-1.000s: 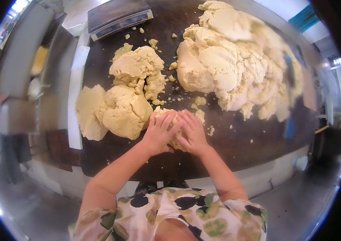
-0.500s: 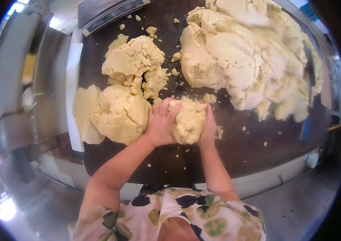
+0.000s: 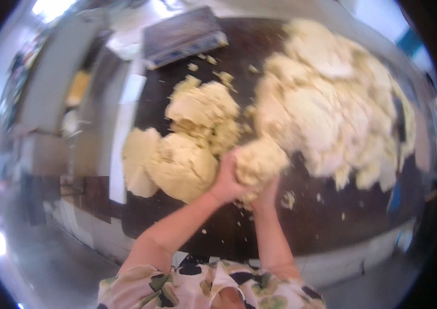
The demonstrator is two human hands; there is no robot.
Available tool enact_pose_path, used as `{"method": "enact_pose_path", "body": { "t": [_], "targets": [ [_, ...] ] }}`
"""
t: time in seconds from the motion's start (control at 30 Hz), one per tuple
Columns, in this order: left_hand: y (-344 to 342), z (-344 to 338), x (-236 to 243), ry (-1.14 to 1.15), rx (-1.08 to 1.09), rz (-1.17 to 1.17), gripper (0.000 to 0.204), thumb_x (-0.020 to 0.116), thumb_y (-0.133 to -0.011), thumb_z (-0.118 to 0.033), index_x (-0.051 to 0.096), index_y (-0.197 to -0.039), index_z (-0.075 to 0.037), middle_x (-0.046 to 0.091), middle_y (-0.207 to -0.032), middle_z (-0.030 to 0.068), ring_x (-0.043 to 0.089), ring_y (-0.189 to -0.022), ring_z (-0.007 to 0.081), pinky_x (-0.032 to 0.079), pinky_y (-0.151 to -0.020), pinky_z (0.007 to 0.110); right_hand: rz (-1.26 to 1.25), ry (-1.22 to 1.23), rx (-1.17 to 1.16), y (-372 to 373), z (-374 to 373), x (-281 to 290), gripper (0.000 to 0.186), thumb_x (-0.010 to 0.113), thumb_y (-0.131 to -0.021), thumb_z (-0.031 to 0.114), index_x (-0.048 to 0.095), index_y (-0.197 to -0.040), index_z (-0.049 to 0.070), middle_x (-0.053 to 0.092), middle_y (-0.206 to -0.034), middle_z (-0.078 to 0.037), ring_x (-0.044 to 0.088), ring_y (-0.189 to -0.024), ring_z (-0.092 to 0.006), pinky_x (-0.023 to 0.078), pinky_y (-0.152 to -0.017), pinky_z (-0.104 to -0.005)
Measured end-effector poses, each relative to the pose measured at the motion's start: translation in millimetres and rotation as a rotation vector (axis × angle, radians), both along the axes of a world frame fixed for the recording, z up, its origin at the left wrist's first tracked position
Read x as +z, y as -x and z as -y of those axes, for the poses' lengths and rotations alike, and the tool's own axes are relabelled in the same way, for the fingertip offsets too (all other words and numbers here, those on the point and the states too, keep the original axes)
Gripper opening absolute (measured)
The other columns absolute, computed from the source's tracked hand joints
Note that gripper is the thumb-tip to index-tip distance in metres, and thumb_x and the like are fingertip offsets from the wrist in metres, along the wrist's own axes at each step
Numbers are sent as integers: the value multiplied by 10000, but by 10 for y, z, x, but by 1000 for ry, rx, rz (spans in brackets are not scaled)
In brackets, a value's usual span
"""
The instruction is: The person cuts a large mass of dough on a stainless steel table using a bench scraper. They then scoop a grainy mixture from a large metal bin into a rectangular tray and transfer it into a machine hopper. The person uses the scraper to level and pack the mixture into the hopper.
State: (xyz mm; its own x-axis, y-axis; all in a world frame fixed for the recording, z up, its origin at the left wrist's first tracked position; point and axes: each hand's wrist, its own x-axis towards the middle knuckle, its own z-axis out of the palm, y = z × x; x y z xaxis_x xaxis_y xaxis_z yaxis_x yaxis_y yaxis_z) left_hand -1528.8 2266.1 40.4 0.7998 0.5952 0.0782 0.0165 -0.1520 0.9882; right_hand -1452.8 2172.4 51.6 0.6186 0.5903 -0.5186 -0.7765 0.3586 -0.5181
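Between my two hands I hold a rough, pale yellow lump of dough (image 3: 260, 160). My left hand (image 3: 228, 177) is closed round its left side. My right hand (image 3: 267, 194) grips it from below and the right, its fingers mostly hidden by the dough. Just left of the lump lie a rounded dough piece (image 3: 183, 166) and a flatter slab (image 3: 140, 162). Behind these sits another crumbly dough piece (image 3: 202, 105). A large dough mound (image 3: 326, 110) covers the right and far part of the dark table (image 3: 321, 221).
At the far left of the table stands a flat, box-like scale (image 3: 183, 38) with a dark top. A white strip (image 3: 127, 139) runs along the table's left edge. Dough crumbs (image 3: 288, 200) are scattered about. Grey panels (image 3: 54, 77) stand beyond the left edge.
The lump between my hands has been lifted and tipped, and my right hand has shifted under it. The whole view has swung, so the table appears lower and farther right.
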Motion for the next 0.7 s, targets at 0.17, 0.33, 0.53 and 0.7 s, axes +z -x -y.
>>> {"method": "enact_pose_path", "body": {
  "t": [0.17,0.33,0.53,0.7],
  "targets": [
    [433,-184,1234,-266,48,63,1096,907,-583,-268,265,-1436,-20,329,-1350,169,326,-1296,319,278,-1093,429,71,-177,-28,311,-187,1005,699,325,-950,592,346,-1427,81,449,-1407,-120,486,-1259,-295,433,-1036,-434],
    [1060,-830,2642,-505,312,228,1107,911,-556,-290,285,-1428,-18,357,-1367,192,349,-1288,341,303,-1074,448,246,-342,174,805,-995,2581,677,334,-961,575,323,-1446,103,430,-1428,-108,469,-1277,-297,424,-1049,-414],
    [2252,-2294,4783,-299,377,417,1218,917,-516,-349,225,-1458,-6,328,-1414,226,345,-1320,353,302,-1098,471,438,-902,505,1839,-2767,4579,562,332,-998,467,364,-1421,97,470,-1400,-103,502,-1245,-263,427,-1050,-424],
    [3771,-3533,5777,-529,916,-46,1190,843,-605,-502,217,-1482,5,137,-1531,258,168,-1431,362,224,-1148,433,409,-619,509,3329,-4046,5626,613,338,-991,528,372,-1421,93,434,-1426,-145,431,-1303,-298,372,-1059,-445]
  ]
}}
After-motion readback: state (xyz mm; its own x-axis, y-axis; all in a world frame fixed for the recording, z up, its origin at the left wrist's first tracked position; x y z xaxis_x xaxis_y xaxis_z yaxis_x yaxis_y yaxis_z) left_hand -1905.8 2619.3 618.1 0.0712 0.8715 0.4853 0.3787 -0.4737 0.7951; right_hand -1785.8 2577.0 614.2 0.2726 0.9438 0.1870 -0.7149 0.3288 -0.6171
